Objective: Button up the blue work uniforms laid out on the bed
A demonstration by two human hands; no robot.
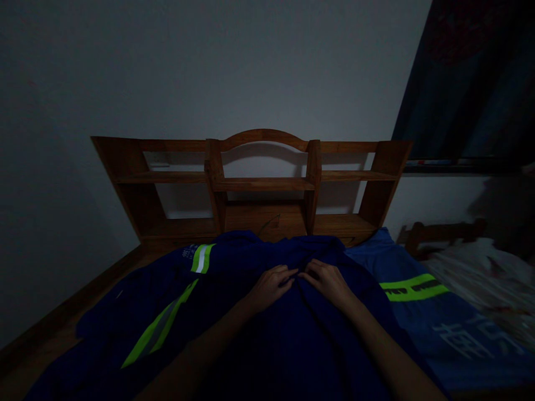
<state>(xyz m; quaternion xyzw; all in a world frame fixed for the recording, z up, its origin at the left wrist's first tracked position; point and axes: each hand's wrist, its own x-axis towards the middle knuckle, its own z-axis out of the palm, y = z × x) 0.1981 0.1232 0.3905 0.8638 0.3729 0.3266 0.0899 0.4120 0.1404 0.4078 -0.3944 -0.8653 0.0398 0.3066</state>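
Observation:
A dark blue work jacket (267,345) with yellow-green and silver reflective strips lies spread out in front of me. My left hand (271,285) is on its upper middle, thumb and fingers closed in a pinch at the cloth. Just to the right, my right hand (326,283) pinches the jacket too, its fingertips almost meeting those of the left. A dark line in the cloth runs down from between the hands. Dim light hides any small fastener at the fingertips. One sleeve (154,278) with reflective bands stretches out to the left.
Behind the jacket stands a wooden shelf unit (263,184) with an arched top, against a pale wall (251,67). A lighter blue cloth (426,328) with a yellow-green band and white characters lies on the right. Farther right are whitish crumpled cloth (489,267) and a dark curtain (468,100).

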